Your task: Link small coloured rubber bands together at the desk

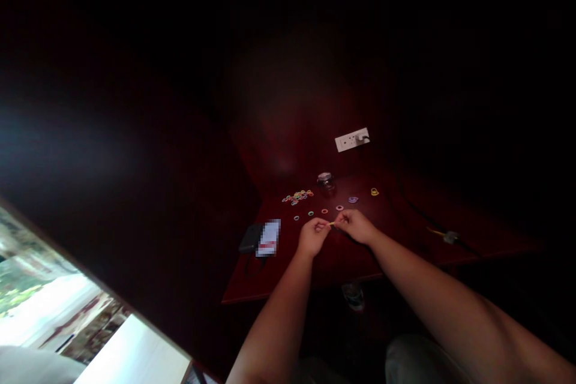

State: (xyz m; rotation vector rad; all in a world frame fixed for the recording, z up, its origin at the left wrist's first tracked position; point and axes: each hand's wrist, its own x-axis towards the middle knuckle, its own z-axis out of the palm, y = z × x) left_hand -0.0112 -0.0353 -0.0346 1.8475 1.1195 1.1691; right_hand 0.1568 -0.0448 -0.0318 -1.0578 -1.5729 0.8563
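My left hand (314, 236) and my right hand (359, 227) meet above the front half of a dark red table (288, 276). Pinched between the fingertips of both is a small yellow hair tie (332, 224), drawn out into a short strand. Just beyond them, single ties lie in a spaced row: a bluish tie (296, 218), a green tie (310, 213), a red tie (324, 211) and a pink tie (339, 208). Farther right rest purple ties (353, 199) and yellow ties (374, 192). A loose pile of mixed-colour ties (297, 197) is at the back left.
A lidded clear jar (324, 179) stands near the back wall, below a white socket panel (346, 142). At the left edge lie a black case (251, 239) and a blurred-out white item (269, 237). A cable with a plug (450, 237) lies right. Under the table stands a container (353, 298).
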